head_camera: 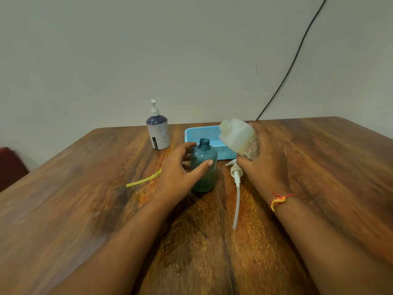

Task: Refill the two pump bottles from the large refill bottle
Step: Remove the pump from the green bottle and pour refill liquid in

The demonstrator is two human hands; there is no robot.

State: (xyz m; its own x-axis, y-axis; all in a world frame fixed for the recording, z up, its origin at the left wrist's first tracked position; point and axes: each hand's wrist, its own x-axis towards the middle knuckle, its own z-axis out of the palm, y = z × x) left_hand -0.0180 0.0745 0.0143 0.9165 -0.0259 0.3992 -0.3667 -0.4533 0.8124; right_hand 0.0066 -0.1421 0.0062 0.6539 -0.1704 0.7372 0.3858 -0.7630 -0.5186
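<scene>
A teal bottle (204, 167) stands upright mid-table with its neck uncovered. My left hand (178, 167) wraps around its left side, thumb across the front and fingers behind it. My right hand (266, 158) grips the translucent white refill bottle (238, 136), tilted with its neck pointing up and left, just right of the teal bottle's mouth. A white pump head with its long tube (236, 184) lies on the wood to the right of the teal bottle. A second pump bottle (158, 130), white with a dark top and its pump fitted, stands behind on the left.
A light blue perforated tray (204, 133) sits behind the teal bottle. A yellow strip (142, 180) lies on the wooden table (85, 209) left of my left hand. A black cable (293, 67) runs down the wall at the back right.
</scene>
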